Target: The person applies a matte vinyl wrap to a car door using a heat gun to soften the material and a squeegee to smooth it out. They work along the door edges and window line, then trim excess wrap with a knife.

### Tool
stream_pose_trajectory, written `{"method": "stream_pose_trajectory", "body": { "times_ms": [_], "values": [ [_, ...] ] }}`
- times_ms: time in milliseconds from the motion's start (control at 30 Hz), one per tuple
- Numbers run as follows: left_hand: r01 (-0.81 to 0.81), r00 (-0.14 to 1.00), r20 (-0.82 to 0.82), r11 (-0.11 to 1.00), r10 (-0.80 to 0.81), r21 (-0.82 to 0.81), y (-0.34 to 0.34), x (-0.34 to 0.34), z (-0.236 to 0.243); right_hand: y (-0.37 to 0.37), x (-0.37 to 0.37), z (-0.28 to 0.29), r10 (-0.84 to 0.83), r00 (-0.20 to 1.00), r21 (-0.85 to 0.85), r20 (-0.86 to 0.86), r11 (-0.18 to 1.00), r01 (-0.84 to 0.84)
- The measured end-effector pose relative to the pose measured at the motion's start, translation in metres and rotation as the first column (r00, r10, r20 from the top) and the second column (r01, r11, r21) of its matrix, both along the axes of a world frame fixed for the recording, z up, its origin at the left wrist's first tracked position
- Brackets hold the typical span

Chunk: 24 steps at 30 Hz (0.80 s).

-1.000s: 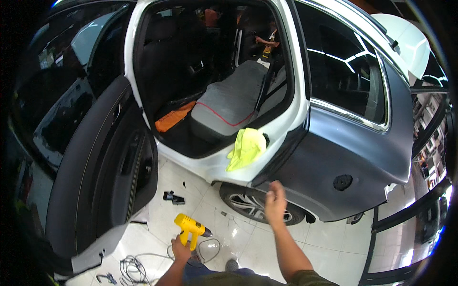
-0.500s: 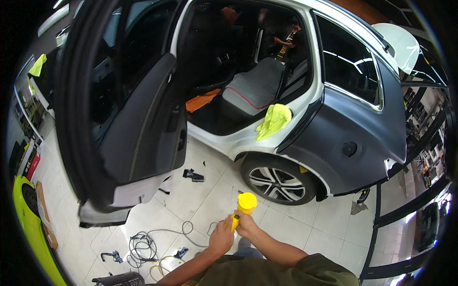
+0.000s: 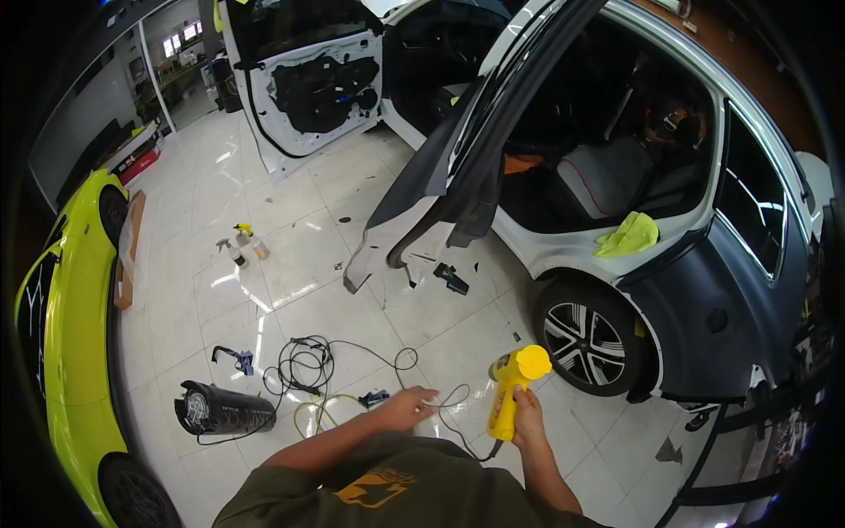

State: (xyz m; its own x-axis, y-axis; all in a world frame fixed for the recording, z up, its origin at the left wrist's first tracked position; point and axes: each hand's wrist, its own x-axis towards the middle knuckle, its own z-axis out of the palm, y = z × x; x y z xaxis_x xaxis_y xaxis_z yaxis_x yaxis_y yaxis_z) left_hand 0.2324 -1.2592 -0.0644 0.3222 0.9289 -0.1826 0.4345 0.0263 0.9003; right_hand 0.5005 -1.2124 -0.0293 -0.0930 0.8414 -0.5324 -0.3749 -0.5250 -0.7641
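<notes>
"Gripping the yellow heat gun (image 3: pixel 512 378), the right hand (image 3: pixel 528 421) holds it over the tiled floor (image 3: pixel 581 431), near the rear wheel (image 3: pixel 585 341)!"

"And the left hand (image 3: pixel 407 410)?"

"By the cord (image 3: pixel 481 458) (pinching it or not, I honestly can't tell)."

We see smooth plastic on the heat gun (image 3: pixel 506 394), glossy floor tiles (image 3: pixel 422 326), a matt rear panel (image 3: pixel 695 352) and a cloth rag (image 3: pixel 628 236).
</notes>
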Motion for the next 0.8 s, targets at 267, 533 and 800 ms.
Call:
{"method": "stream_pose_trajectory", "body": {
  "times_ms": [267,533,800],
  "values": [
    [-0.436,0.89,0.142,0.9,0.434,-0.019,-0.033,-0.09,0.021,-0.068,0.03,0.084,0.115,0.906,0.484,-0.406,0.869,0.107],
    [-0.599,0.758,0.516,0.739,0.399,0.308,0.075,-0.131,0.161,-0.116,0.014,0.118,-0.227,0.972,0.578,0.055,0.801,0.154],
    [-0.262,0.902,0.432,0.789,-0.005,0.556,0.168,-0.171,0.226,-0.109,-0.071,0.136,-0.042,0.951,0.679,-0.305,0.69,0.248]
  ]
}}
